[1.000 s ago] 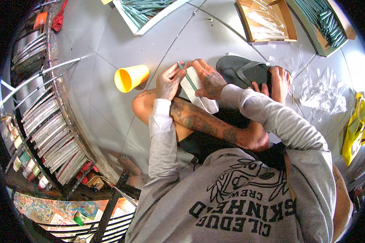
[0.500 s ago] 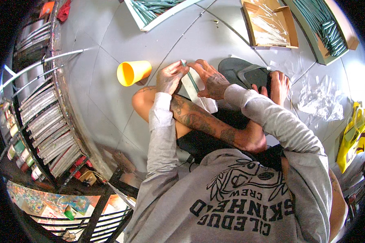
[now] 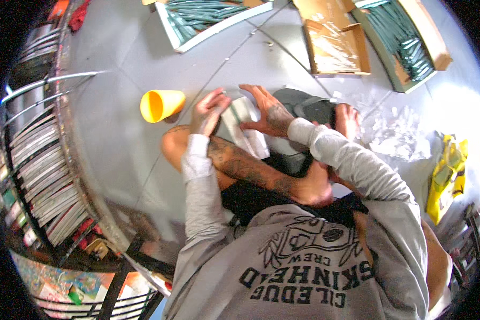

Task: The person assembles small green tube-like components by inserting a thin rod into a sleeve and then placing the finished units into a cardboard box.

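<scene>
A pale, long block (image 3: 257, 143) lies between my hands, above my crossed shin. On it is a slim dark-green stick, perhaps a pen (image 3: 237, 114), smeared by motion. My left hand (image 3: 207, 113) is beside the block's left edge, its thumb and fingers loosely apart; nothing plainly shows between them. To the right my right hand (image 3: 271, 116) spreads wide, index finger stretched out and thumb over the block close to the stick. Whether the thumb touches the stick is unclear.
A yellow cup (image 3: 170, 102) lies on its side at left. Ahead are a box of green sticks (image 3: 178, 48), a cardboard box of thin white pieces (image 3: 364, 63) and another green-stick box (image 3: 402, 85). Crumpled clear plastic (image 3: 400, 133), a yellow bag (image 3: 441, 197) and a black flip-flop (image 3: 296, 104) sit right.
The view has shifted, so surroundings appear further left. My left fingers, earlier pinching the green stick's upper end, have come away to the left. My right fingers are spread wider.
</scene>
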### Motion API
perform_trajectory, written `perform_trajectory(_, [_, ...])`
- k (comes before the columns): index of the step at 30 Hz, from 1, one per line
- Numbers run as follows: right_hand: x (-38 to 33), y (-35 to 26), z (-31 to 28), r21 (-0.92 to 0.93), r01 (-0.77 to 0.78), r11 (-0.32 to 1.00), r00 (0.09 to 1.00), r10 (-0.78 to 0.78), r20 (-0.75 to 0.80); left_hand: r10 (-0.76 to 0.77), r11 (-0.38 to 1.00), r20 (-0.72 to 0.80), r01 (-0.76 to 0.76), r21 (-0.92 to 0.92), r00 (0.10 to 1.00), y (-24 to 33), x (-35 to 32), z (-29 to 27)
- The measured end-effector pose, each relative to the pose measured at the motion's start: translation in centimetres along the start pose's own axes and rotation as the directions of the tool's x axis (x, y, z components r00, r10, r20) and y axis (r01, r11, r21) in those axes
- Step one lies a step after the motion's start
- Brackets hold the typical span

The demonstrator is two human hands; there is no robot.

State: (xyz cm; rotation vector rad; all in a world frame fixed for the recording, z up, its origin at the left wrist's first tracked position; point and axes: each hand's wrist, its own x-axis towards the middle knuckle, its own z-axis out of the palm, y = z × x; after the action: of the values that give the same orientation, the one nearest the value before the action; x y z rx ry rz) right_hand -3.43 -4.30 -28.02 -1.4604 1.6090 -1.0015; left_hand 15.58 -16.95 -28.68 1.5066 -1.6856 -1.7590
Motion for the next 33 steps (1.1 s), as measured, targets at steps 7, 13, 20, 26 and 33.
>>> perform_trajectory(7, [4.4, 7.5, -17.8, -0.289, -0.054, 0.956, 0.945, -0.044, -0.323, -0.08, 0.995, -0.039, 0.077, -0.071, 0.996, 2.4, -1.8, 0.4])
perform_trajectory(13, [1.2, 8.1, -25.9, -0.381, -0.246, 0.891, 0.948, 0.139, -0.286, -0.063, 0.972, -0.108, 0.085, 0.218, 0.992, 1.5, -1.1, 0.0])
perform_trajectory(20, [-2.7, 8.3, -23.4, -0.534, -0.056, 0.844, 0.972, -0.075, -0.221, 0.006, 0.968, -0.123, 0.026, 0.251, 0.992, -0.1, -0.8, 0.5])
perform_trajectory(26, [-4.7, -2.0, -5.8, -0.238, 0.209, 0.949, 0.974, -0.18, 0.138, 0.086, 0.99, -0.162, -0.065, 0.128, 0.983, -1.7, -0.5, 1.0])
perform_trajectory(33, [-3.3, -1.9, 3.7, -0.135, -0.088, 0.987, 0.995, 0.092, 0.029, 0.11, 0.994, -0.135, -0.108, 0.024, 0.985, -3.0, 0.2, 1.2])
